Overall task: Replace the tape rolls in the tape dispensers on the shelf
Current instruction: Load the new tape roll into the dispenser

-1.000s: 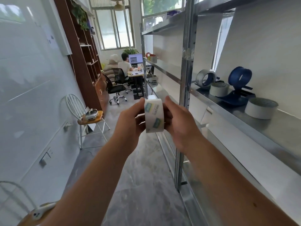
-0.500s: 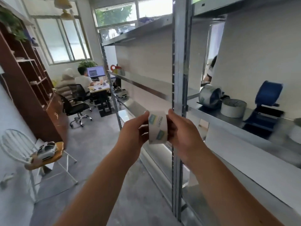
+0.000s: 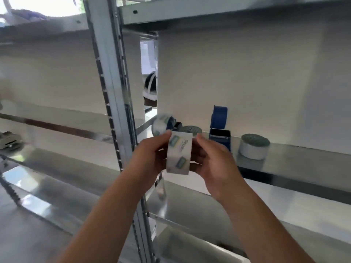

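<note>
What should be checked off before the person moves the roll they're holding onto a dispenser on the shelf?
1. Roll secured: ok. The left hand and right hand both pinch the printed tape roll by its sides.
2. Target dispenser free: ok. The blue dispenser stands on the shelf with no roll visible on its wheel.
3. Second dispenser: not ok. The dispenser on the left carries a roll.
4. Path clear: ok. Nothing lies between the held roll and the blue dispenser.
5. Spare rolls apart: ok. The white roll lies flat, right of the blue dispenser.
6. Loose tape end found: cannot tell, blurred.
</note>
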The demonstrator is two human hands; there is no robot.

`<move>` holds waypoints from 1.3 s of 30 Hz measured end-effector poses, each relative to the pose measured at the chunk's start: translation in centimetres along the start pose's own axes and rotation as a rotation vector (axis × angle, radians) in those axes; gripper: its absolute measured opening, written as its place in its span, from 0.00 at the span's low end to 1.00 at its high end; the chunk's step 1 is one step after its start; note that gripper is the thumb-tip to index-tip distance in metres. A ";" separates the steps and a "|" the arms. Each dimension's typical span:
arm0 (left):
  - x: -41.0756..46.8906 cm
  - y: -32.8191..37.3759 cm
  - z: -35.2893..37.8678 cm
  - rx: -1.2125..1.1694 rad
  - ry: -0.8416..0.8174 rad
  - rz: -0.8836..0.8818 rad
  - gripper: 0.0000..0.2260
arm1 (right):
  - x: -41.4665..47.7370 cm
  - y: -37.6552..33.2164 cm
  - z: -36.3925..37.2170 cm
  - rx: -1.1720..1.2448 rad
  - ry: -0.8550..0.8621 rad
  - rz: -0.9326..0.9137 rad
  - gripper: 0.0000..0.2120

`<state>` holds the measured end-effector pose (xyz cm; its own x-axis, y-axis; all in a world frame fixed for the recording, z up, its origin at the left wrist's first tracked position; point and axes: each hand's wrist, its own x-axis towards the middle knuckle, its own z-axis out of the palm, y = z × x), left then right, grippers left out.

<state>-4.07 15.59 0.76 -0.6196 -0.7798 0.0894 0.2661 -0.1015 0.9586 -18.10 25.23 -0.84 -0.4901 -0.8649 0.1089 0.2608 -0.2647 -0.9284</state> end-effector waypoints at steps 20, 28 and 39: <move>11.3 0.5 8.0 0.032 -0.210 0.142 0.14 | 2.9 -5.8 -10.4 -0.029 0.347 -0.240 0.07; 16.5 -1.2 9.1 0.025 0.038 0.200 0.07 | 5.4 -7.0 -8.6 -0.109 0.546 -0.213 0.10; 19.5 -2.3 10.4 0.196 -0.028 0.089 0.14 | 9.7 -7.2 -7.9 -0.232 0.602 -0.160 0.09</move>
<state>-24.44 7.09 3.14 -0.6211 -0.7624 0.1814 0.1742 0.0914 0.9805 -31.32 22.10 4.08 -0.9045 -0.4153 0.0968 -0.0066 -0.2133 -0.9770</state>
